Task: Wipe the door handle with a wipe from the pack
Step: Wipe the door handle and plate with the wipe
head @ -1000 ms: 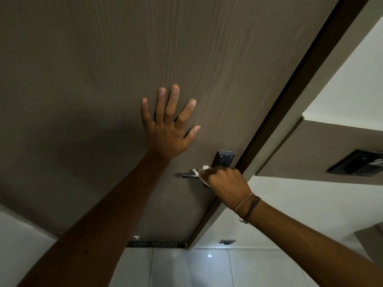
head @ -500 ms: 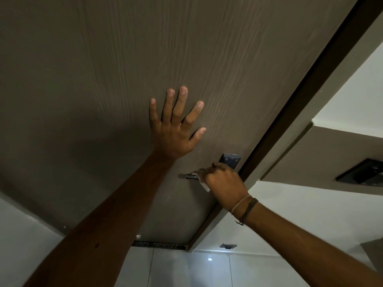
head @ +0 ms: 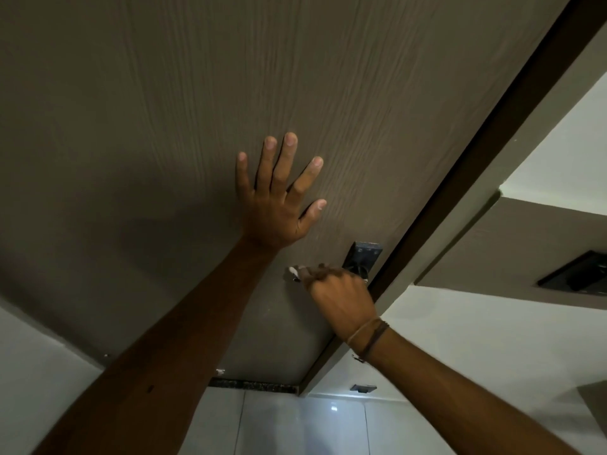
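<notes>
Brown wood-grain door (head: 164, 110) fills most of the view, its dark frame (head: 486, 152) running along the right edge, pale floor tiles (head: 295, 425) below. Your left hand (head: 279, 208) lies flat on the panel, fingers spread, holding nothing. Your right hand (head: 338, 297) is closed around the door handle (head: 296, 278) with the wipe (head: 293, 271) bunched inside; only a white scrap and the lever's free tip show past your knuckles. Lever runs leftward from the dark lock plate (head: 363, 256). Right hand is nearer; nothing blocks the stroke. Pack not in view.
</notes>
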Motion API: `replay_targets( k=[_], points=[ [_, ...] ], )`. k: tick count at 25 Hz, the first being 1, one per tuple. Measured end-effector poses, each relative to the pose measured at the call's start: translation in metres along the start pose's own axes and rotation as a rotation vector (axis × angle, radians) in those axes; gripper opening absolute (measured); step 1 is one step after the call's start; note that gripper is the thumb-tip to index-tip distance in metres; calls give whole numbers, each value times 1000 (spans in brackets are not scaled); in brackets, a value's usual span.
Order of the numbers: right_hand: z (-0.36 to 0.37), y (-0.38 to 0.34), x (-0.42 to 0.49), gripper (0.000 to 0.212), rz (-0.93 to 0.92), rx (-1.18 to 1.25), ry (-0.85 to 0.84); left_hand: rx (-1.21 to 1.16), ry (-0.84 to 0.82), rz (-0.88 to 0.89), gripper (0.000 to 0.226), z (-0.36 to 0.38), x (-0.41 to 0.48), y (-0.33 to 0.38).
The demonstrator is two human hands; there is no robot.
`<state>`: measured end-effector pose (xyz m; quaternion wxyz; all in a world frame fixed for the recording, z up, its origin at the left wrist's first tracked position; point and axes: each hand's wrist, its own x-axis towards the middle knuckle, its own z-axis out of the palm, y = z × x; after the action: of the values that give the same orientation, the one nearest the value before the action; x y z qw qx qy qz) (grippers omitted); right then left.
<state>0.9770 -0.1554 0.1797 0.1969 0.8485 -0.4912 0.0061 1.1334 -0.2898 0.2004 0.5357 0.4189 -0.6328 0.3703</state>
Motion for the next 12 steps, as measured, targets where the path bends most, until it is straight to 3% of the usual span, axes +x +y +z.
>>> replay_targets(
  k=[6, 9, 12],
  points=[
    [15, 45, -51, 72, 44, 36, 140, 11, -55, -20, 74, -4, -2, -1],
    [20, 49, -60, 69, 106, 86, 208, -12, -78, -31, 77, -3, -3, -1],
    [30, 35, -59, 59, 306, 321, 329, -2, -78, -47, 78, 0, -6, -2]
  ],
)
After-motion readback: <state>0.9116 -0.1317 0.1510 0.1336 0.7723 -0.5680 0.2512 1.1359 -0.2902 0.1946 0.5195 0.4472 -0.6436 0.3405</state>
